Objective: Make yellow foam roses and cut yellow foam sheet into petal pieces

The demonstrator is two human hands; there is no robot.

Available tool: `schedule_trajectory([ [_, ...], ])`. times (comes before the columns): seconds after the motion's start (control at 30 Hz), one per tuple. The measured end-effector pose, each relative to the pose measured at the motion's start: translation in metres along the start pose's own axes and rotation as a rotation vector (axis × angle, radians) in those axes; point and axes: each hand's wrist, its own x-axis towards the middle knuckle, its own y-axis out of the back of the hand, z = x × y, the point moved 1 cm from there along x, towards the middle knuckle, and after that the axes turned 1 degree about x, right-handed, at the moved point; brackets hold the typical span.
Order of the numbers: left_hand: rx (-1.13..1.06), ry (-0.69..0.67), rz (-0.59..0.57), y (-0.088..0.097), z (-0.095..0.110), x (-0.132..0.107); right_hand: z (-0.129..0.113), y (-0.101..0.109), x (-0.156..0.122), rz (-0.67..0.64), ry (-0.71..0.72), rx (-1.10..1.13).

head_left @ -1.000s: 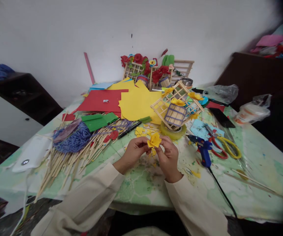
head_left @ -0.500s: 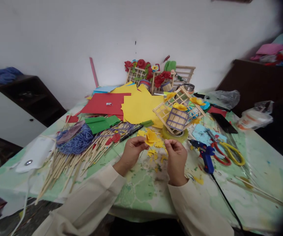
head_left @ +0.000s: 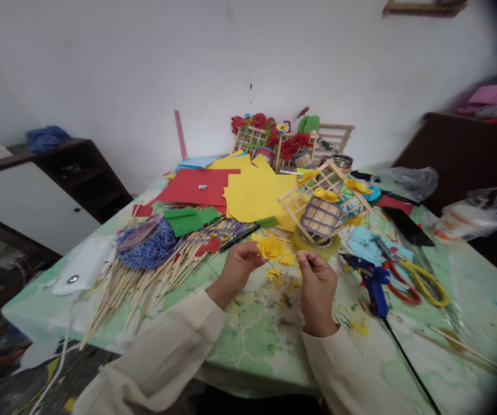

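Between the fingertips of my left hand point(head_left: 240, 270) is a yellow paper flower point(head_left: 271, 246), its layered petals facing up. My right hand point(head_left: 317, 288) is closed in a pinch just right of the flower, apart from it; whatever it may hold is too small to make out. Yellow paper scraps point(head_left: 276, 278) lie on the table under and between both hands. To the right of my right hand rests a blue glue gun point(head_left: 375, 288) with its nozzle pointing left. Behind the hands, a stick frame point(head_left: 322, 216) with yellow flowers leans over a roll of tape point(head_left: 337, 242).
Wooden sticks point(head_left: 144, 291) and a ball of purple yarn point(head_left: 148, 245) lie at left. Yellow sheets point(head_left: 259, 193) and red sheets point(head_left: 192, 184) are stacked behind. Scissors point(head_left: 425, 282) lie right of the glue gun, whose cord point(head_left: 408, 360) runs off the front edge.
The whole view has shifted, so things appear farther right and slightly lower. The flower has tilted in my left fingers and shows wider. My right hand stays pinched beside it.
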Motion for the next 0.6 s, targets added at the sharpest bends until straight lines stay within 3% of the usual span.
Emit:
schedule_trajectory([
  [0.13,0.155,-0.285,-0.116,0.004,0.006,0.002,0.0,-0.001,0.0,0.016,-0.011,0.037],
  [0.23,0.234,-0.403,-0.159,0.005,0.011,0.005,-0.001,-0.001,0.001,0.045,-0.045,0.083],
  [0.37,0.275,-0.435,-0.142,0.006,0.016,0.007,-0.005,0.0,0.003,0.087,-0.043,0.141],
  [0.6,0.3,-0.41,-0.103,0.007,0.017,0.008,-0.008,-0.001,0.002,0.027,0.024,0.213],
])
